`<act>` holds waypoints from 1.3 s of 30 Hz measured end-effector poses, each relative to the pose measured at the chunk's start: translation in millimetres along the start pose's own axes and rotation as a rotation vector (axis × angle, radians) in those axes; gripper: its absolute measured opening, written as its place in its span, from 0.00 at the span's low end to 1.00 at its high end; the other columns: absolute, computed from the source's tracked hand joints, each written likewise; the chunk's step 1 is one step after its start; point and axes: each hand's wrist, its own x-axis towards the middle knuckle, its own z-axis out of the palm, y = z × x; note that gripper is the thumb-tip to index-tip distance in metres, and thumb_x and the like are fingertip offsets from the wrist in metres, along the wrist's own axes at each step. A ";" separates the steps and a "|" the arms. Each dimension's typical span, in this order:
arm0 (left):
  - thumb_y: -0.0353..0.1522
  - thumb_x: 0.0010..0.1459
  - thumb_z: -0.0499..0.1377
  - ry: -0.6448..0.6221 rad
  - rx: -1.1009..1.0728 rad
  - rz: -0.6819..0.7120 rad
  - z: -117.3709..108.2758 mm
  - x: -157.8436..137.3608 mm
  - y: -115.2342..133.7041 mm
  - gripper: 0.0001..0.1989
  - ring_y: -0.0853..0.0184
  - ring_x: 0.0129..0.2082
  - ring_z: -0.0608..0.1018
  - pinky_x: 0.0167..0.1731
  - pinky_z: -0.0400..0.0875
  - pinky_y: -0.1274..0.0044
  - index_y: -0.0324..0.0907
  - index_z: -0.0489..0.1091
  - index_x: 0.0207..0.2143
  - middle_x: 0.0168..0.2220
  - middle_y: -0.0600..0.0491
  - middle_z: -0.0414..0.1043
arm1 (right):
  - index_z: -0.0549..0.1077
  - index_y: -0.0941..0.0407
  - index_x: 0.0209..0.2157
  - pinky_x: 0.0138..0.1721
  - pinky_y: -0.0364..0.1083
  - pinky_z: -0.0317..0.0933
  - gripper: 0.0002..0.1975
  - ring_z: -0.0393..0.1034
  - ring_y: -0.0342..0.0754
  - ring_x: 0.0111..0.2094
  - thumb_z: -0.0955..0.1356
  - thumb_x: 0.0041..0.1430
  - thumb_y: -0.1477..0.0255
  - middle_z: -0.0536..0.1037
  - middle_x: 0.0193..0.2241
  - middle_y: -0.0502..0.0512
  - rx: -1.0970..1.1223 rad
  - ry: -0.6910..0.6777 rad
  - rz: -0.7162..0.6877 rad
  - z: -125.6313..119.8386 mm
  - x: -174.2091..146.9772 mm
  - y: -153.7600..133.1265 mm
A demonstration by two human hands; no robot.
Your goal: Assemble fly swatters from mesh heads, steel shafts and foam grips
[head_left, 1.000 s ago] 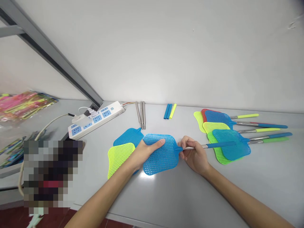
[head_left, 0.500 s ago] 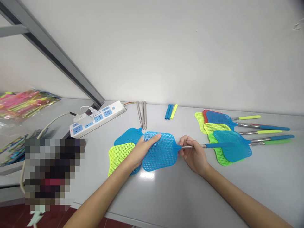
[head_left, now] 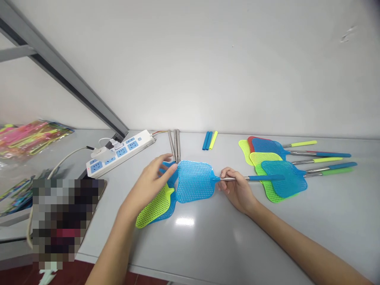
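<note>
My right hand point(head_left: 237, 189) grips a blue fly swatter point(head_left: 196, 182) by its metal rod, just behind the blue mesh head; its blue handle points right. My left hand point(head_left: 152, 176) is off that swatter, fingers apart and bent, hovering over the loose heads to the left. Below it lie a yellow-green swatter head point(head_left: 156, 208) and blue heads point(head_left: 164, 215), partly covered by the hand and by one another. Several metal rods point(head_left: 177, 144) lie just beyond my left fingertips. Two blue sleeves point(head_left: 207, 140) and a yellow sleeve point(head_left: 213, 140) rest near the wall.
Several swatters with handles point(head_left: 285, 178) overlap on the right of the grey table point(head_left: 208, 245). A white power strip point(head_left: 121, 153) with plugs and a cable sits at the left. Beyond it are bagged colourful items point(head_left: 32, 136) and a metal frame post point(head_left: 68, 75).
My left hand has let go of the blue swatter's head and moved left and up, opening its fingers. My right hand still holds the rod. The view has shifted slightly.
</note>
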 end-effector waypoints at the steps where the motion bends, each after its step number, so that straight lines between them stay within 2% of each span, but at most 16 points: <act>1: 0.45 0.52 0.50 0.009 0.108 0.009 -4.1 -7.2 -6.4 0.25 0.61 0.47 0.67 0.45 0.61 0.70 0.48 0.58 0.51 0.49 0.51 0.61 | 0.67 0.55 0.23 0.29 0.44 0.54 0.11 0.51 0.42 0.17 0.58 0.53 0.71 0.62 0.12 0.47 0.006 0.002 0.002 -0.4 0.4 0.0; 3: 0.47 0.43 0.57 -0.059 0.315 -0.014 -8.2 -24.1 -24.4 0.33 0.54 0.52 0.60 0.48 0.57 0.63 0.49 0.56 0.53 0.53 0.48 0.56 | 0.67 0.55 0.23 0.29 0.44 0.54 0.10 0.50 0.42 0.16 0.58 0.53 0.70 0.61 0.12 0.47 0.024 0.013 0.004 -1.2 1.5 -0.4; 5: 0.46 0.33 0.63 -0.114 0.463 -0.061 -7.6 -41.2 -46.2 0.42 0.46 0.54 0.56 0.47 0.57 0.58 0.50 0.55 0.54 0.56 0.44 0.51 | 0.66 0.55 0.23 0.28 0.44 0.55 0.10 0.50 0.42 0.16 0.59 0.53 0.69 0.61 0.12 0.47 0.051 0.029 0.007 -2.0 2.8 -0.8; 6: 0.45 0.32 0.63 -0.138 0.501 -0.071 -6.2 -48.8 -56.7 0.45 0.46 0.55 0.55 0.46 0.58 0.58 0.50 0.53 0.55 0.57 0.44 0.49 | 0.66 0.55 0.23 0.28 0.45 0.55 0.10 0.50 0.42 0.16 0.59 0.53 0.69 0.61 0.12 0.47 0.064 0.037 0.009 -2.3 3.3 -1.0; 8: 0.44 0.34 0.62 -0.147 0.536 -0.091 -3.2 -60.2 -73.0 0.45 0.46 0.55 0.55 0.45 0.60 0.59 0.51 0.49 0.56 0.58 0.44 0.46 | 0.66 0.55 0.23 0.29 0.45 0.55 0.09 0.51 0.42 0.16 0.59 0.53 0.69 0.61 0.12 0.47 0.080 0.045 0.010 -2.5 3.9 -1.0; 10: 0.44 0.39 0.59 -0.095 0.535 -0.112 -1.1 -66.3 -80.1 0.42 0.47 0.55 0.55 0.45 0.60 0.59 0.49 0.47 0.57 0.57 0.43 0.46 | 0.66 0.55 0.23 0.29 0.44 0.55 0.10 0.51 0.42 0.17 0.59 0.53 0.69 0.61 0.12 0.47 0.078 0.037 0.004 -2.3 3.9 -0.6; 13: 0.43 0.46 0.56 -0.027 0.489 -0.063 0.0 -66.5 -76.7 0.36 0.51 0.56 0.55 0.49 0.57 0.60 0.47 0.47 0.56 0.57 0.43 0.46 | 0.66 0.55 0.23 0.29 0.44 0.55 0.10 0.52 0.42 0.17 0.59 0.53 0.70 0.62 0.12 0.47 0.055 0.016 -0.003 -1.6 3.5 0.6; 17: 0.41 0.52 0.51 0.000 0.429 -0.009 2.1 -57.1 -69.3 0.30 0.56 0.57 0.53 0.53 0.52 0.63 0.48 0.46 0.56 0.58 0.46 0.43 | 0.66 0.56 0.24 0.29 0.44 0.55 0.10 0.52 0.41 0.17 0.58 0.54 0.70 0.62 0.13 0.47 0.072 0.020 -0.013 -2.4 4.2 1.7; 21: 0.41 0.54 0.50 0.093 0.415 0.008 4.7 -44.4 -69.1 0.28 0.57 0.58 0.52 0.54 0.51 0.64 0.47 0.46 0.56 0.57 0.46 0.44 | 0.66 0.55 0.23 0.28 0.43 0.55 0.10 0.50 0.41 0.16 0.58 0.54 0.70 0.61 0.12 0.47 0.133 0.018 -0.008 -3.9 5.9 2.3; 26: 0.42 0.54 0.50 0.179 0.420 0.021 4.9 -33.1 -46.9 0.27 0.56 0.57 0.54 0.53 0.52 0.62 0.46 0.49 0.55 0.57 0.46 0.47 | 0.67 0.56 0.24 0.27 0.43 0.54 0.11 0.50 0.40 0.16 0.58 0.54 0.70 0.62 0.12 0.47 0.154 0.009 -0.009 -3.6 6.3 2.5; 31: 0.40 0.57 0.48 0.185 0.344 0.193 20.8 -29.6 0.7 0.23 0.62 0.56 0.56 0.54 0.53 0.68 0.48 0.51 0.54 0.57 0.50 0.50 | 0.67 0.56 0.24 0.27 0.43 0.54 0.10 0.50 0.40 0.16 0.58 0.54 0.71 0.63 0.12 0.48 0.145 -0.001 -0.002 -3.4 6.8 3.2; 34: 0.38 0.58 0.47 0.039 0.362 0.361 44.6 -24.4 24.9 0.22 0.63 0.57 0.55 0.53 0.53 0.69 0.47 0.51 0.55 0.57 0.50 0.50 | 0.67 0.56 0.25 0.27 0.43 0.54 0.10 0.51 0.40 0.16 0.58 0.55 0.71 0.63 0.12 0.48 0.135 -0.007 0.001 -3.4 7.3 3.4; 36: 0.37 0.59 0.46 -0.039 0.398 0.465 61.7 -17.7 35.8 0.20 0.64 0.56 0.55 0.54 0.49 0.67 0.47 0.52 0.54 0.57 0.51 0.53 | 0.67 0.56 0.26 0.27 0.42 0.54 0.10 0.52 0.40 0.16 0.58 0.55 0.70 0.64 0.12 0.48 0.126 -0.010 0.003 -3.4 7.5 3.4; 39: 0.34 0.60 0.44 -0.076 0.417 0.529 79.8 -6.5 43.1 0.15 0.64 0.56 0.56 0.54 0.46 0.64 0.45 0.57 0.50 0.54 0.50 0.58 | 0.66 0.56 0.25 0.26 0.41 0.54 0.10 0.52 0.39 0.16 0.58 0.55 0.70 0.64 0.13 0.47 0.110 -0.008 0.002 -3.2 7.4 3.5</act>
